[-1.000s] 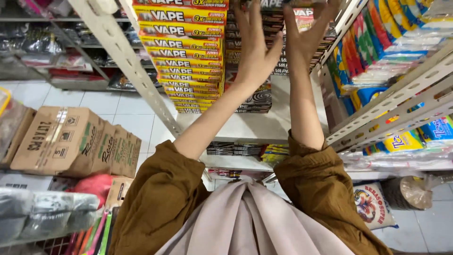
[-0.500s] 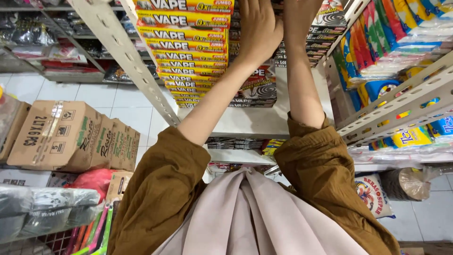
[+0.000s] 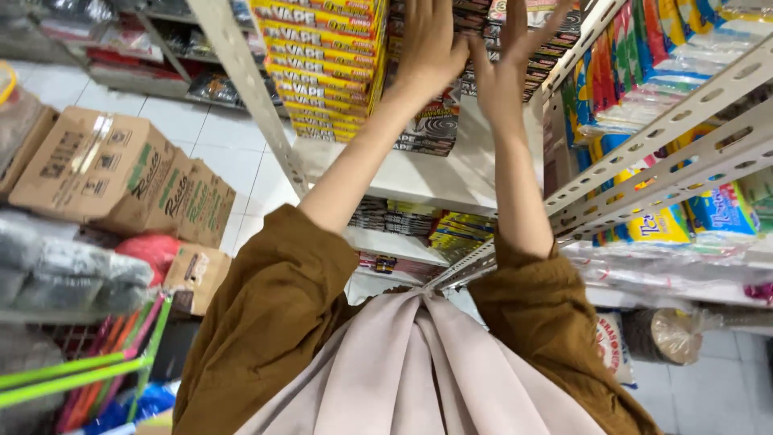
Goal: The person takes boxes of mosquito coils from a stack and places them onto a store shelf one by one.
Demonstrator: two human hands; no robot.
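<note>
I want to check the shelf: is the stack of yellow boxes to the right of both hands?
No, the stack of yellow boxes stands left of the left hand and right hand.

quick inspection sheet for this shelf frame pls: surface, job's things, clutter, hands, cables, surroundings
Surface: white shelf board, partly bare.
Job's things: stack of dark flat boxes, both hands on it.
Clutter: stack of yellow-red flat boxes beside it.
Hands: left hand and right hand flat against the stack, fingers spread.
Cables: nothing seen.
Surroundings: cardboard cartons on tiled floor; colourful packets on the right rack.
</note>
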